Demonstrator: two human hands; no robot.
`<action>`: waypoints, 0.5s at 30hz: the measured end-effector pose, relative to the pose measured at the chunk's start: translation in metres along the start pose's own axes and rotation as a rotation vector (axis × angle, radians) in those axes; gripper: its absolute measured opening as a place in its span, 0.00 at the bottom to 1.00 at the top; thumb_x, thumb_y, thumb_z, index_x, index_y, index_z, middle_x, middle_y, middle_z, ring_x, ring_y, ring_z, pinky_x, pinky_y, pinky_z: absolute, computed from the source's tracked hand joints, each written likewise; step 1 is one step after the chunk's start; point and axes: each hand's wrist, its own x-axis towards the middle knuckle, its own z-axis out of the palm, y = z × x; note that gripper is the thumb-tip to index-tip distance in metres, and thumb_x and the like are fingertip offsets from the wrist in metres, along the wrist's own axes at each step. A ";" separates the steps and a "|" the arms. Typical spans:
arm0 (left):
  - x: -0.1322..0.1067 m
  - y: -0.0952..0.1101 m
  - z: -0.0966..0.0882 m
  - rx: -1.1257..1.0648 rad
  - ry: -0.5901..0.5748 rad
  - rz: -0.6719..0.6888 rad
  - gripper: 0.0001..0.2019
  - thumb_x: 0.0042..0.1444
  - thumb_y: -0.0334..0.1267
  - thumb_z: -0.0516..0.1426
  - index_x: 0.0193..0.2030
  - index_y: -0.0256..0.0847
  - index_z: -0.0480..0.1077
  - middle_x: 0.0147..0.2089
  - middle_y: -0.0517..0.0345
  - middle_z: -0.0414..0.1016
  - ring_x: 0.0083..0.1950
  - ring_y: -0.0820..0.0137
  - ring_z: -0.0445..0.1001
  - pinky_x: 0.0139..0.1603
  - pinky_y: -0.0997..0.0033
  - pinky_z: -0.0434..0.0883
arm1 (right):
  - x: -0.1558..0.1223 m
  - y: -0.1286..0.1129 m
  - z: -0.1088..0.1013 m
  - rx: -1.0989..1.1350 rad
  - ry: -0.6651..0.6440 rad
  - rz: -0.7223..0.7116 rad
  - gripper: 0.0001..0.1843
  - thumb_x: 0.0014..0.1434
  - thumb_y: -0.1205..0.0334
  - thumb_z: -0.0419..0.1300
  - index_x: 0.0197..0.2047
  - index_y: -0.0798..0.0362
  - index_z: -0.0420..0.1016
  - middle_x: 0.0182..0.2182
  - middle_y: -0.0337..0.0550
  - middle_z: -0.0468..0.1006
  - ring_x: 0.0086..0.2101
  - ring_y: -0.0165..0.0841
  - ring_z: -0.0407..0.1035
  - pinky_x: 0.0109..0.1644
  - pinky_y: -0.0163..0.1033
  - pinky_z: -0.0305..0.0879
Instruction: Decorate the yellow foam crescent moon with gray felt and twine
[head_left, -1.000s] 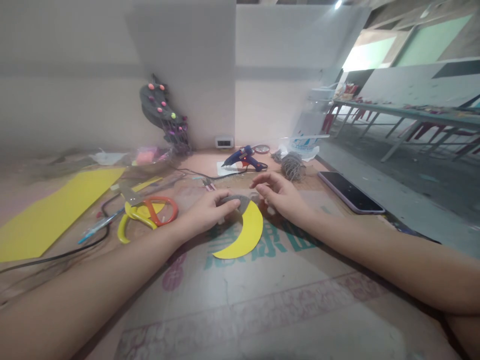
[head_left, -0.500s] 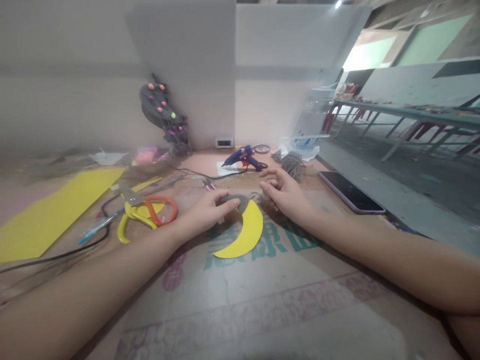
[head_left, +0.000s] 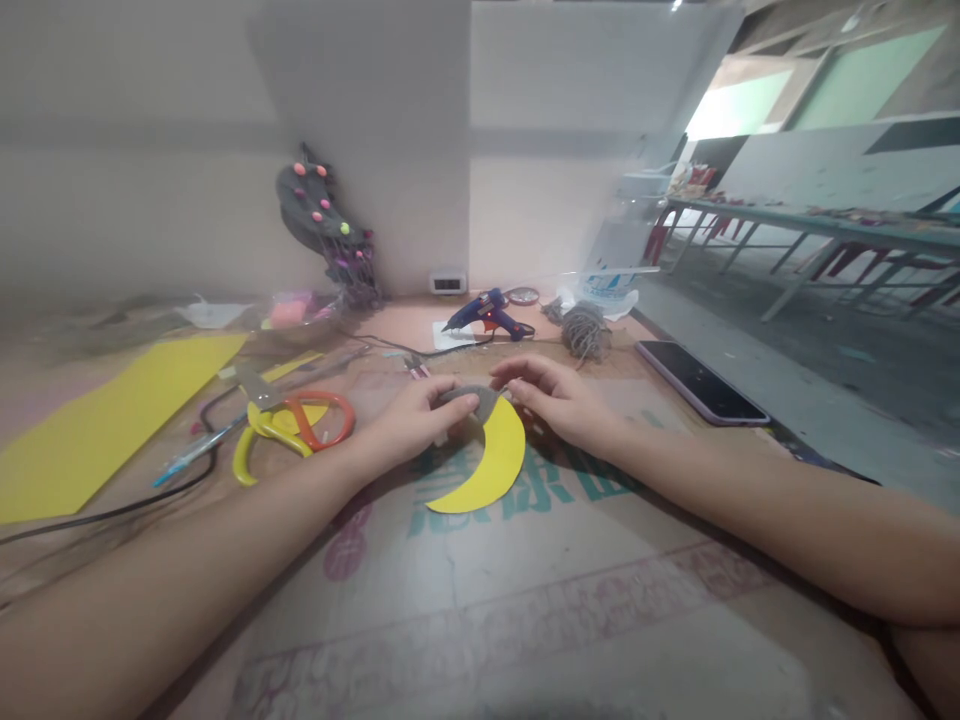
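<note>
A yellow crescent moon cutout (head_left: pixel 499 465) lies before me, its upper end wrapped in grey yarn (head_left: pixel 477 400). My left hand (head_left: pixel 424 415) grips that wrapped end, thumb on top. On the other side, my right hand (head_left: pixel 551 395) pinches at the edge of the wrapping, and a bit of grey yarn shows at its fingertips. Behind the hands sits a loose grey yarn ball (head_left: pixel 586 330). A blue glue gun (head_left: pixel 487 314) rests beyond them on a white card.
Scissors with orange and yellow handles (head_left: pixel 296 425), a blue pen (head_left: pixel 195 455) and a yellow sheet (head_left: pixel 112 425) lie at left. A phone (head_left: pixel 701 383) is near the right edge. A grey moon decoration (head_left: pixel 319 215) leans against the back wall.
My right hand has moved left and down to the wrapped end, and its fingertips have closed on the yarn. The left hand and crescent have stayed nearly still.
</note>
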 end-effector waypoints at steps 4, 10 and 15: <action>0.000 0.000 0.000 0.001 0.006 0.006 0.16 0.60 0.51 0.53 0.33 0.38 0.66 0.24 0.64 0.65 0.22 0.75 0.65 0.21 0.77 0.60 | 0.002 0.004 -0.001 -0.108 0.011 -0.010 0.11 0.60 0.58 0.57 0.44 0.52 0.72 0.32 0.38 0.75 0.24 0.25 0.63 0.27 0.33 0.61; 0.000 0.001 0.000 -0.010 -0.001 -0.009 0.15 0.60 0.50 0.53 0.34 0.38 0.67 0.24 0.65 0.65 0.21 0.76 0.64 0.20 0.77 0.59 | 0.006 0.004 -0.003 -0.341 0.105 -0.066 0.08 0.58 0.60 0.59 0.36 0.54 0.76 0.29 0.39 0.75 0.29 0.29 0.67 0.32 0.34 0.62; 0.000 0.003 0.000 -0.005 -0.043 0.005 0.15 0.60 0.49 0.53 0.33 0.38 0.66 0.25 0.64 0.65 0.24 0.76 0.65 0.23 0.77 0.61 | 0.007 0.003 -0.002 -0.409 0.157 -0.088 0.07 0.56 0.60 0.60 0.32 0.54 0.74 0.26 0.37 0.74 0.27 0.29 0.66 0.32 0.35 0.62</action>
